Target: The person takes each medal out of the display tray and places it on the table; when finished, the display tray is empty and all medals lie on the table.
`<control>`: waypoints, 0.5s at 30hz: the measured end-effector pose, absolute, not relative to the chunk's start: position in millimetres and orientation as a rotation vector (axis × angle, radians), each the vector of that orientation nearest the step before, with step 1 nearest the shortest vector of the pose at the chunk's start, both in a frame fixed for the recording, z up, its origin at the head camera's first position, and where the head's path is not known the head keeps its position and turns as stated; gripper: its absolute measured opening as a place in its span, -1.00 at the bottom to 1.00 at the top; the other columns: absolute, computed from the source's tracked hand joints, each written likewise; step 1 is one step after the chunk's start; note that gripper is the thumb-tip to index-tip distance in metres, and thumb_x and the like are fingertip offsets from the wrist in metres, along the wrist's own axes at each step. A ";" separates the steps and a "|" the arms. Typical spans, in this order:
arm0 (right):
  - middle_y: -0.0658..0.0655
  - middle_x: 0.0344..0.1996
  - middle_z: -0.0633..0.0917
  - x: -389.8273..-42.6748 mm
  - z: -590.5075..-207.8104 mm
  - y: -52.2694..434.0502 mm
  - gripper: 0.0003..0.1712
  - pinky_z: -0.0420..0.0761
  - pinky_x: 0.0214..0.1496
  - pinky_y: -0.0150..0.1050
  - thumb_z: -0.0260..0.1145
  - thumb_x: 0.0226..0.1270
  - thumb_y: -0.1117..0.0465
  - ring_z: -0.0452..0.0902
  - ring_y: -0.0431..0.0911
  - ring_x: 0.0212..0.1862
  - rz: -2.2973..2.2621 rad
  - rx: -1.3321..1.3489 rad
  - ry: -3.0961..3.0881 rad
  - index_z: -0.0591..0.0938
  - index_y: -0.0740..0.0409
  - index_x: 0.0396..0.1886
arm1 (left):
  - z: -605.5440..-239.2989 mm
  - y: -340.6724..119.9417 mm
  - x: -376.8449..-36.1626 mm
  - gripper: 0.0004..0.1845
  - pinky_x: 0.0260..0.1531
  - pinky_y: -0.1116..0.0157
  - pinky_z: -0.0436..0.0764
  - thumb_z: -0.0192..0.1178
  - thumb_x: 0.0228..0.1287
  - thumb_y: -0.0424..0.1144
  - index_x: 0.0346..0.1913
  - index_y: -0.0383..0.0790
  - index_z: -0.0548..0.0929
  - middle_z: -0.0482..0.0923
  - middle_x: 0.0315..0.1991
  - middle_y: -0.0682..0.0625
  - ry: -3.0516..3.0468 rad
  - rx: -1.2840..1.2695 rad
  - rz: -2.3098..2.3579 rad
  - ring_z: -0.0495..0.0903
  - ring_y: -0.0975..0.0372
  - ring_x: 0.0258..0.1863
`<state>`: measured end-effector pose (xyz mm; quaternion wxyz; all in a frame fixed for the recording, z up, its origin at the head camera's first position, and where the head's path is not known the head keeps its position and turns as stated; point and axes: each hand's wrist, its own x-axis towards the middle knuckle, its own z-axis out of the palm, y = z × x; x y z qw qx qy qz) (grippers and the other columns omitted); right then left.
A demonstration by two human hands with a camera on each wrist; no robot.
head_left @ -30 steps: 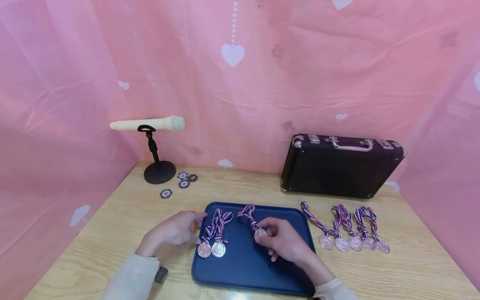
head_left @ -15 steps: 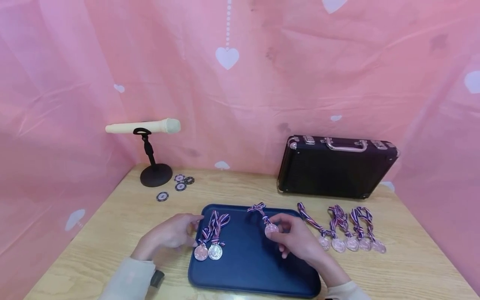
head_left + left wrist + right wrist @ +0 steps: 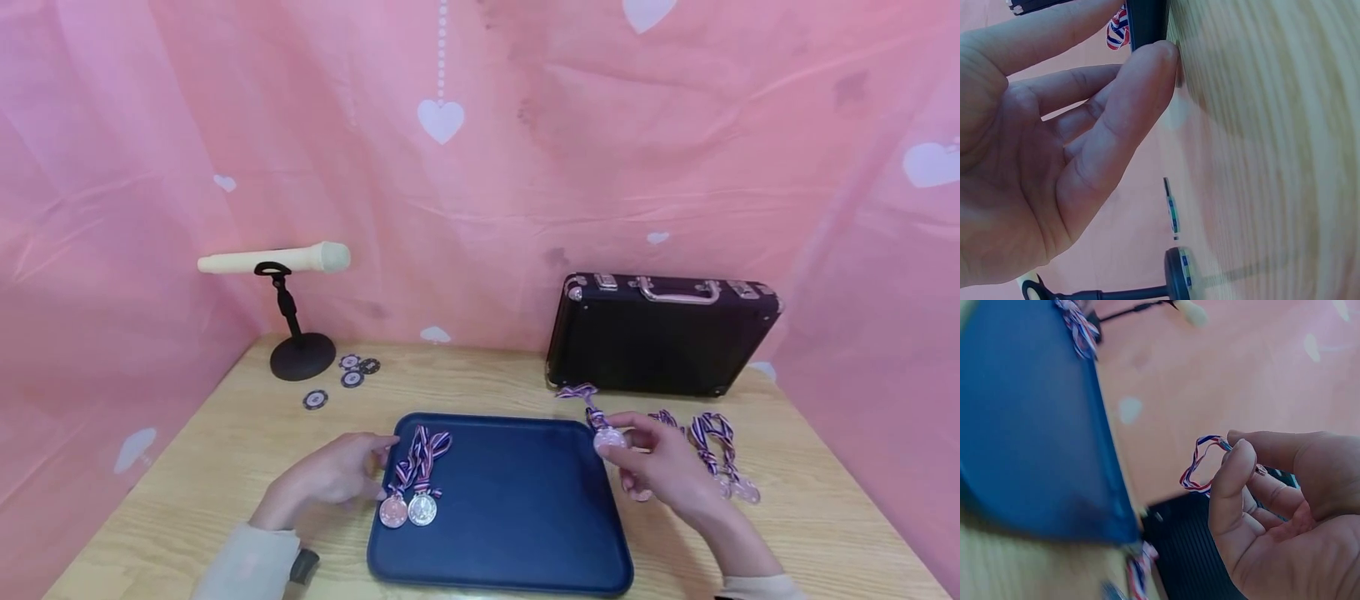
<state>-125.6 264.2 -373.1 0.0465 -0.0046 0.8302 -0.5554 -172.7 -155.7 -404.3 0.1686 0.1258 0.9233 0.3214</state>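
Right hand [image 3: 663, 471] at lower right of the head view, over the right edge of the blue tray [image 3: 517, 533]. Its fingers [image 3: 1235, 481] pinch a medal [image 3: 609, 439] between thumb and forefinger. The medal is held above the worktop [image 3: 247, 442], at the tray's upper right corner. Disc sits at the fingertips; its striped ribbon [image 3: 581, 397] trails from the disc up and to the left in the frame, toward the black case [image 3: 660, 333]. Long axis of medal plus ribbon runs diagonally, lower right to upper left. In the right wrist view the ribbon [image 3: 1200, 465] forms an open loop to the left of the fingertips.

Left hand [image 3: 337, 475] at lower left, resting on the worktop against the tray's left edge. Fingers relaxed and loosely spread, holding nothing; thumb tip touches the tray rim [image 3: 1146, 22] in the left wrist view.

Two medals [image 3: 408, 508] lie on the tray just right of the left hand, discs toward the bottom of the frame, ribbons pointing up. More medals [image 3: 723, 462] lie on the worktop right of the tray, partly hidden by the right hand. Microphone on stand [image 3: 281, 287] and poker chips [image 3: 345, 379] at upper left.
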 end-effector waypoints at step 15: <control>-0.11 -0.46 0.73 -112.7 -390.0 404.9 -0.52 0.55 -0.55 -0.35 0.23 0.56 0.43 0.54 -0.25 -0.52 -2.077 0.063 2.410 0.71 -0.36 -0.04 | -404.2 -158.0 -171.9 -0.17 -0.64 0.23 0.56 0.51 0.07 -0.56 0.48 -0.23 0.52 0.58 -0.11 -0.01 2.606 0.373 0.963 0.49 0.15 -0.69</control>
